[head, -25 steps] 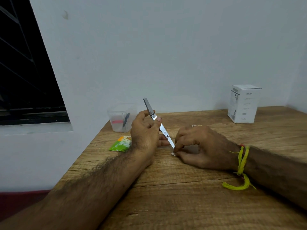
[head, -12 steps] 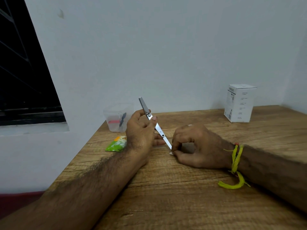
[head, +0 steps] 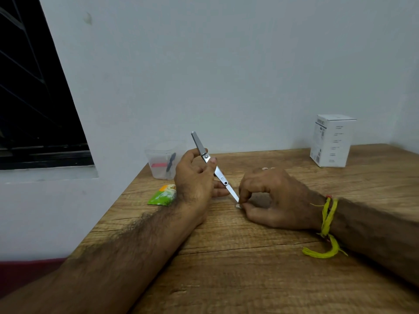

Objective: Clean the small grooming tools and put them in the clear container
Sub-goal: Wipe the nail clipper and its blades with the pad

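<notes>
The left hand [head: 195,180] gripped an unfolded nail clipper [head: 213,166]; right hand [head: 272,198] pinched a white wipe [head: 238,206] on its tip. Two tools already lay in the clear container [head: 164,160].

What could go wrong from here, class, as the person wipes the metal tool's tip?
1. The slim silver metal grooming tool ends in a thin tip right at the right hand's pinching fingers; a slip could prick them.
2. The left hand holds it only near the hinge, so it might twist loose.
3. The small white wipe is tiny and could drop.
</notes>
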